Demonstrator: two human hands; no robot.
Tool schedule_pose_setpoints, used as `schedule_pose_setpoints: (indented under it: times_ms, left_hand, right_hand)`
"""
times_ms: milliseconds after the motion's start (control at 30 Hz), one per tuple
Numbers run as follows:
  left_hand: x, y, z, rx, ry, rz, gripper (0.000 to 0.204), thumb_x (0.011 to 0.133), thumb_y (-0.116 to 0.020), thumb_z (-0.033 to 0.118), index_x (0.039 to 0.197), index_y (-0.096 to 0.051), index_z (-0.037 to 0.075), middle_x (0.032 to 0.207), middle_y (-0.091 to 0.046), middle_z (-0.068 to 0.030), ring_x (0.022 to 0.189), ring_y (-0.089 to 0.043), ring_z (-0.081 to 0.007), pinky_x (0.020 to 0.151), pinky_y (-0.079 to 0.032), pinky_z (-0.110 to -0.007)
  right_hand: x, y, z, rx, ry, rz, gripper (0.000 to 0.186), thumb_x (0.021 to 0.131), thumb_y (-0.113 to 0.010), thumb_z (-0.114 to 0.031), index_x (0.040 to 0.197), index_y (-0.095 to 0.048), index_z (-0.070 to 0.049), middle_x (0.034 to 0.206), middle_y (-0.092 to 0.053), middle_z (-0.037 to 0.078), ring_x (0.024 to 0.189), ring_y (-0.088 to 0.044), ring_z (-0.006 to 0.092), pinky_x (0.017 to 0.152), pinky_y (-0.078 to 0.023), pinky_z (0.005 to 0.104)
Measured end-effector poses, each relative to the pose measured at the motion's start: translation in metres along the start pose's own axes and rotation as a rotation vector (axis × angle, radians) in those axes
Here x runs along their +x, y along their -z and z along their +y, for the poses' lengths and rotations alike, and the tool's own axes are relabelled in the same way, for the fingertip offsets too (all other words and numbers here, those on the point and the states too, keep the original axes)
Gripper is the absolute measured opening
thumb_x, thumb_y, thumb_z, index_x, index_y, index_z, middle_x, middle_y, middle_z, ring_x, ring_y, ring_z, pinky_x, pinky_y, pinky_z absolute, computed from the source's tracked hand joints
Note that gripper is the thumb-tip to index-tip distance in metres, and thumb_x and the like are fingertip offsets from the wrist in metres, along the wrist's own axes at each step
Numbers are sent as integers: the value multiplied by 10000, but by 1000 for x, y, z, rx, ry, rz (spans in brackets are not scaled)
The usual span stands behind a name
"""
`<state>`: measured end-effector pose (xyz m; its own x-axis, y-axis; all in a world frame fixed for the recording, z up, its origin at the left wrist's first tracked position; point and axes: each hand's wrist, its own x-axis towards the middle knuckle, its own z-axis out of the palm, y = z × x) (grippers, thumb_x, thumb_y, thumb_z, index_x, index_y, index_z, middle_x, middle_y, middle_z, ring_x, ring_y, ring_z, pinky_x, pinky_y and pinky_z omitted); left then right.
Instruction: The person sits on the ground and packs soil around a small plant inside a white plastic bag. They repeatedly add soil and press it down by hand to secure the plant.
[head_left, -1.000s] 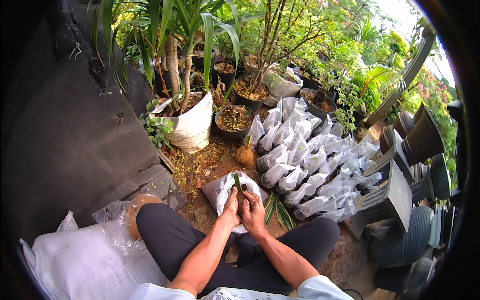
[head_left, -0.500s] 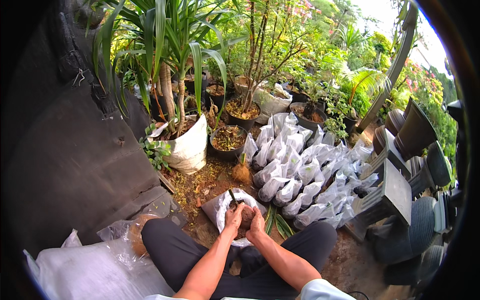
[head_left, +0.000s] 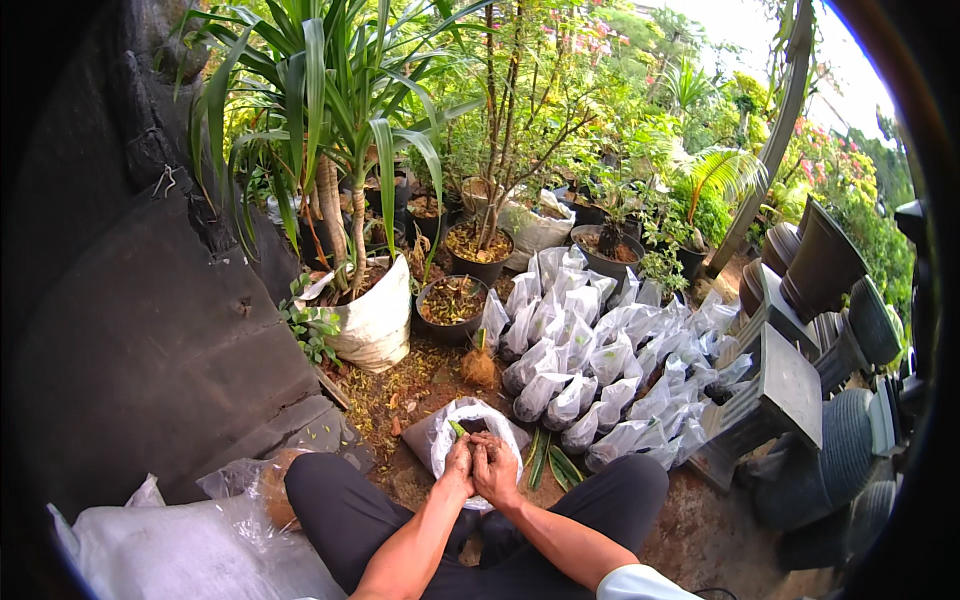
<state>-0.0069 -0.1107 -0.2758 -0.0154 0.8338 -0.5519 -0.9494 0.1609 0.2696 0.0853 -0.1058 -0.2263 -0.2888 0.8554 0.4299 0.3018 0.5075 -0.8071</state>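
My left hand [head_left: 458,466] and my right hand [head_left: 496,470] are close together over the mouth of a white plastic sack [head_left: 424,440], fingers curled inward. A short green leaf cutting [head_left: 458,429] pokes out past the fingers of my left hand. The clump of soil between the hands is mostly hidden by the fingers. Loose brown soil [head_left: 474,424] shows inside the sack just beyond them. A brown fibrous ball [head_left: 478,368] with a green leaf stub stands on the ground past the sack.
Long green leaves [head_left: 551,462] lie right of the sack. Several clear plastic bags [head_left: 590,350] of dark soil crowd the ground beyond. Stacked dark pots [head_left: 790,400] stand at the right. Potted plants [head_left: 478,250] line the back; a filled white sack [head_left: 190,545] lies at lower left.
My hands have turned inward and closed over the soil clump, which showed between the palms before. The cutting has dipped, its green tip now showing where its dark upright length stood.
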Motion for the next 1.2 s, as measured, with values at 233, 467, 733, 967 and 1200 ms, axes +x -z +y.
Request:
schedule_pose_setpoints:
  times_ms: [233,467,733,967,1200]
  left_hand:
    - [-2,-9,10,179,4,207,461,981,-396,477,937,-695,129,959,-715,-75,887,-671,-262,844,-527,-432]
    - [-14,5,46,87,-164,98,818,848,-391,793,1030,-644,37,911,-674,-106,855,-662,-286,773,-557,-503]
    - [-22,1,50,77,-110,47,895,831,-335,831,1007,-632,5,894,-673,-155,810,-670,-315,762,-560,-525]
    - [-17,4,48,210,-109,44,890,835,-318,833,963,-647,16,851,-679,-137,777,-677,-282,737,-568,-479]
    - [-15,3,45,333,-95,75,873,850,-293,828,905,-685,50,842,-694,-75,772,-666,-227,729,-552,-385]
  right_hand:
    - [10,-5,17,434,-529,-106,326,995,-528,-267,1173,-651,-24,1111,-682,138,1069,-630,246,927,-471,347]
    - [33,18,42,849,-872,-16,693,959,-483,-545,1479,-317,-118,1483,-333,130,1181,-550,297,886,-530,493]
    - [33,15,32,794,-855,-99,702,960,-493,-554,1470,-321,-103,1437,-360,151,1151,-552,300,821,-569,475]
    - [31,16,38,692,-831,-198,662,973,-486,-530,1479,-325,-136,1469,-345,147,1088,-568,257,808,-560,429]
    - [27,12,43,563,-792,-351,660,979,-454,-550,1479,-335,-137,1470,-362,152,1089,-568,240,828,-541,408]
